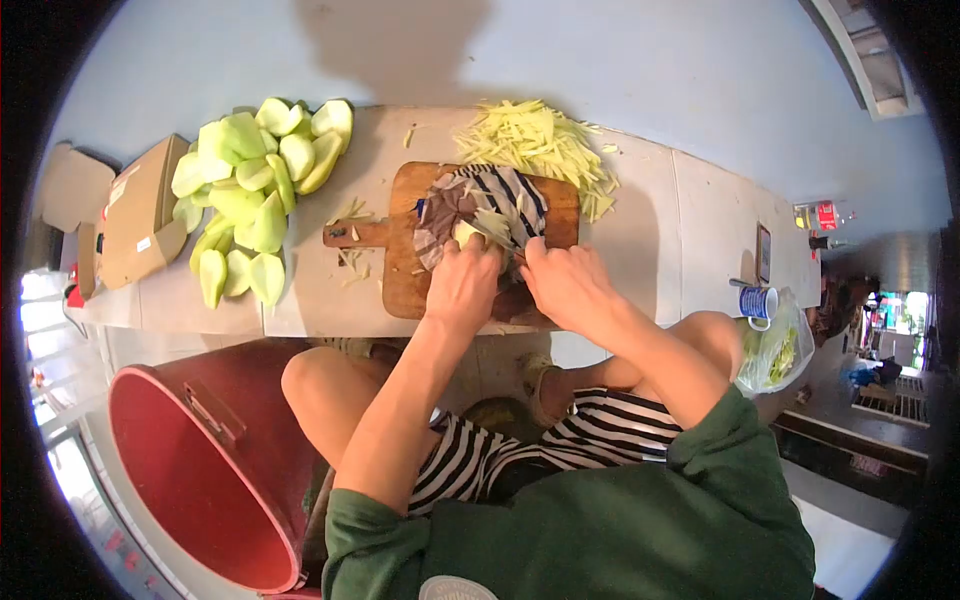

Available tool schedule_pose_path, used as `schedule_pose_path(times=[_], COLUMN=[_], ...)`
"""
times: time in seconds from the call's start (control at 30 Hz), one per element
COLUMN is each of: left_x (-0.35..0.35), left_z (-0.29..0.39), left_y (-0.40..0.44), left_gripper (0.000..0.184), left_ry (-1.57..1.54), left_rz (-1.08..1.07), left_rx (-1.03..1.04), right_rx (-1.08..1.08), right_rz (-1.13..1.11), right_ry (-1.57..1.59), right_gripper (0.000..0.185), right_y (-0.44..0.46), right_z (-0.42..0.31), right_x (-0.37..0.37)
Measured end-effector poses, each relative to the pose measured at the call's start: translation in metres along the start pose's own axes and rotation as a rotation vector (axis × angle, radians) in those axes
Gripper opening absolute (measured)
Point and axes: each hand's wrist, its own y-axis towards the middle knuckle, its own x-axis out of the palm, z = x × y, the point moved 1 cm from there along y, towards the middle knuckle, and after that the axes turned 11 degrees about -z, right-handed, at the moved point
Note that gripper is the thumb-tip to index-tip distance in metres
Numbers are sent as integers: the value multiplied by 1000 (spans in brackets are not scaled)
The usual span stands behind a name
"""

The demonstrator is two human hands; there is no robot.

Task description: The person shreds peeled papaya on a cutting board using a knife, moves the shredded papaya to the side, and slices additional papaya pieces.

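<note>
Pointing away and leftward, knife (500,232) slants from right hand (563,281).

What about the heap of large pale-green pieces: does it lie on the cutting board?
No, the heap of large pale-green pieces lies on the tabletop, left of the wooden cutting board.

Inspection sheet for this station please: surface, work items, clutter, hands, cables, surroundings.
Surface: pale worktop, loose shreds scattered around the handle of the cutting board.
Work items: partly striped cloth on the board, shreds lying on it; pale-green pieces piled left; shredded heap at the board's far side.
Clutter: cardboard box far left; mug and plastic bag right.
Hands: left hand curled at a pale piece; right hand curled beside it, grip hidden.
Cables: nothing seen.
Surroundings: red bin at left; wall beyond the worktop.
</note>
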Motion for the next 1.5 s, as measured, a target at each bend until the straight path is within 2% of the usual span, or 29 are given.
schedule_pose_path(times=[0.07, 0.13, 0.23, 0.33, 0.43, 0.5, 0.53, 0.6, 0.7, 0.77, 0.83, 0.9, 0.93, 1.0, 1.07, 1.1, 1.17, 1.27, 1.33, 1.4, 1.43, 1.5], left_x=[15, 2, -4, 3, -4, -7, -3, 2, -3, 0, 9, 11, 6, -3, 2, 5, 9, 5, 8, 9, 7, 2], left_z=[-6, 1, 3, 1, 2, 1, -1, -1, -1, -4, -3, -5, -4, -5, -8, -6, -9, -10, -10, -8, -6, -7], left_y=[2, -2, -3, -7, -7, -6, -6, -7, -8, -6, -8, -6, -7, -7, -7, -9, -9, -9, -11, -10, -11, -11], left_gripper=[30, 32, 35, 35, 33, 35, 35, 31, 27, 27, 27, 28, 28, 29, 30, 30, 31, 31, 31, 29, 29, 28], left_ry=[-5, -43, -69, -88, -99, -100, -103, -90, -78, -78, -86, -123, -125, -119, -121, -127, -151, -152, -140, -143, -146, -160], left_rz=[62, 37, 25, 54, 101, -48, -50, 138, 38, 57, 49, 196, 197, -6, 68, 129, 137, 111, 55, 189, 189, 72], left_rx=[39, 8, -31, -30, -24, -45, -52, -12, -4, 0, 15, 20, 22, 3, -7, 2, 21, 42, 37, 32, 35, 15], right_rx=[-8, -77, 26, -83, -32, 17, -8, -17, -83, 46, -13, -63, -43, -28, 78, 84, -52, 60, 25, 10, 19, 22], right_rz=[2, 128, -1, 88, 35, -15, -6, -4, 117, -48, 4, 67, 49, 38, -128, -136, 44, -89, -70, -52, -40, -18], right_ry=[2, 68, 14, -3, 45, 33, 26, 33, 59, -37, -10, 9, 12, 13, -5, 6, 91, 14, 25, 40, 39, 31], right_gripper=[25, 23, 25, 24, 25, 25, 25, 25, 25, 26, 25, 25, 25, 25, 27, 27, 27, 27, 27, 27, 27, 27], right_y=[-2, 1, -3, -7, 0, -4, -5, -8, -4, -4, -7, -8, -6, -5, -7, -9, -7, -9, -10, -13, -12, -11], right_z=[-4, 5, 9, -7, 9, 8, -1, -3, 4, 4, -7, -4, 4, 6, -5, -6, -5, 7, -8, -8, -1, 2], right_x=[-2, 6, 5, -11, 12, 6, -7, -5, 6, 8, -6, -4, 7, 8, -6, -2, -2, 17, -8, -7, 5, 7])
